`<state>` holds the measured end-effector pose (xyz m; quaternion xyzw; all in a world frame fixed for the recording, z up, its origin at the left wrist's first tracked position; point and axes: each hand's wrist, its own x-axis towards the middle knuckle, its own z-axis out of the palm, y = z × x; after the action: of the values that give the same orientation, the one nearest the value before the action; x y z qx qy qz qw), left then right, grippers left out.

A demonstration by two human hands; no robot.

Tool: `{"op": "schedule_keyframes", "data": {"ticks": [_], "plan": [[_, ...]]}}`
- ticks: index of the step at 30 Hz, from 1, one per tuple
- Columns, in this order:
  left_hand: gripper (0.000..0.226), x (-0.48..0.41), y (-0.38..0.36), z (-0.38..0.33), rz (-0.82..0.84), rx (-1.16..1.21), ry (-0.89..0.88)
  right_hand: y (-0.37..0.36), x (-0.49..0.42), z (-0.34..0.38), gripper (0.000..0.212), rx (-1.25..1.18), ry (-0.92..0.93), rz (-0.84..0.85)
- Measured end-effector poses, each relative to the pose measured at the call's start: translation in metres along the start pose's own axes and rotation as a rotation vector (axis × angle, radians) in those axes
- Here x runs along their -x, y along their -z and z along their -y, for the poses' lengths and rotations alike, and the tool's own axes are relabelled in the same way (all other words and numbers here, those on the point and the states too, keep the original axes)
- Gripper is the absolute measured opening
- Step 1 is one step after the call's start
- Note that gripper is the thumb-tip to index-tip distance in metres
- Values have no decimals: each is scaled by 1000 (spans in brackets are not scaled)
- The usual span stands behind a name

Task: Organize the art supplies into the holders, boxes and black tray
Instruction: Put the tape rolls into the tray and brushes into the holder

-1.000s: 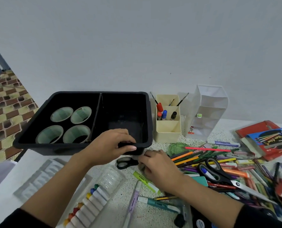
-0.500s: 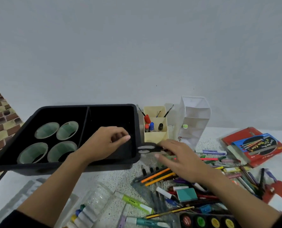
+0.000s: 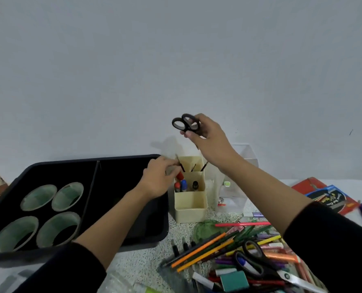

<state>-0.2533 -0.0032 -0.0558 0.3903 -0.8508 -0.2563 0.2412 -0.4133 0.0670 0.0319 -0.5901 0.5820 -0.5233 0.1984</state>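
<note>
**Desk:** What have the hands got?

**Me:** On my feed the right hand (image 3: 207, 136) is raised against the wall, thumb and fingers pinching the small black scissors (image 3: 185, 123). The two glossy oval loops poke out to the left, and the blades are hidden behind the palm.

**Desk:** And the left?

**Me:** The left hand (image 3: 158, 179) is lower, fingers curled at the far-left corner of the cream holder (image 3: 190, 204). It may be nipping a thin brush handle or the rim; I cannot tell which.

**Desk:** What's the holder like?

**Me:** Matte plastic, boxy and stepped. Round-capped markers (image 3: 181, 185) stand in its middle cell and slim brushes (image 3: 204, 166) in the far one. It sits directly below the scissors.

**Desk:** Around it?

**Me:** Left, touching it, is the black tray (image 3: 116, 187), smooth-walled with one divider. Four pale-green rings (image 3: 38, 197) are in its left half. Right is a clear holder (image 3: 247, 161). Nearer, on the speckled table (image 3: 146, 256), lies a heap of coloured pencils (image 3: 207, 248) and large scissors (image 3: 258, 263).
</note>
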Motion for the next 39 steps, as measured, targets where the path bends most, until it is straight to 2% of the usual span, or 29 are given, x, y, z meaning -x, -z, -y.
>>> {"op": "schedule_keyframes", "data": {"ticks": [5,10,13,16,19,23,27,28,33,36,39], "plan": [[25,3,-5,3,84,-142,5,1,-17,-28,17,322,-89,114],[24,2,-5,0,78,-193,-52,-1,-13,-33,20,453,-72,204],[29,4,-8,2,92,-142,-94,1,-5,-27,26,568,-19,238],[48,8,-7,-1,86,-69,-144,0,8,-21,17,676,167,146],[46,12,-3,-8,114,-5,-200,7,38,-18,8,612,296,32],[38,17,-3,-7,118,-21,-292,11,87,-33,7,559,168,118],[30,19,-6,-11,101,-1,-294,-2,105,-57,46,689,65,313],[29,20,-8,-11,103,-3,-287,-5,105,-62,50,707,62,321],[25,23,-15,-10,99,6,-211,-9,92,-80,20,577,54,178],[24,24,-13,-15,78,16,-221,-6,90,-78,21,512,29,83],[16,24,-11,-19,104,-78,-283,-5,94,-79,14,498,7,80]]}}
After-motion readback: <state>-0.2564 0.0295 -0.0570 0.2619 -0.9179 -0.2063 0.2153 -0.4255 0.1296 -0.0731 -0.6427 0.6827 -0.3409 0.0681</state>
